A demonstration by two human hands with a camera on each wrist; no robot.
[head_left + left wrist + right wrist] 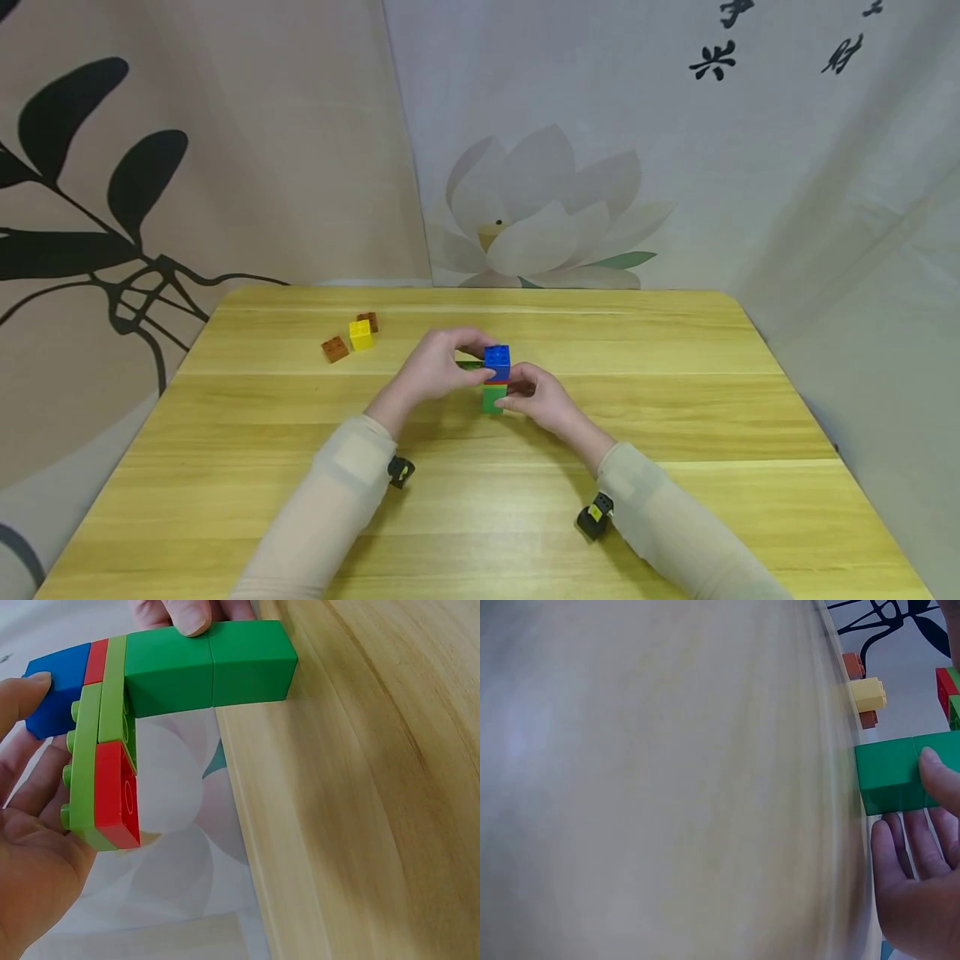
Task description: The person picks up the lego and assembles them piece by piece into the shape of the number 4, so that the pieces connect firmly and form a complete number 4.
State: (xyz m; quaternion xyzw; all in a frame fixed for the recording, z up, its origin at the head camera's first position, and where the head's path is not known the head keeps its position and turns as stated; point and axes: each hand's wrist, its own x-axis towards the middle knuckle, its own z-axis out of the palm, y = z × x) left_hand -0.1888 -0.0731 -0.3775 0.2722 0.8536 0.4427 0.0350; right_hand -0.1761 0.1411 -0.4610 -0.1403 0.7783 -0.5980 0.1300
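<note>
1. Between left hand [433,367] and right hand [546,406], holds brick stack [495,388] upright, long axis vertical.
2. Up top, pinches blue brick [498,357] with left.
3. Below, grips green bricks [217,671] with right; nearer to neither.

Bare left hand [442,362], thumb pinching, lies left of the bare right hand [538,400], also pinching; cream-sleeved forearms [326,500] slant inward.
</note>
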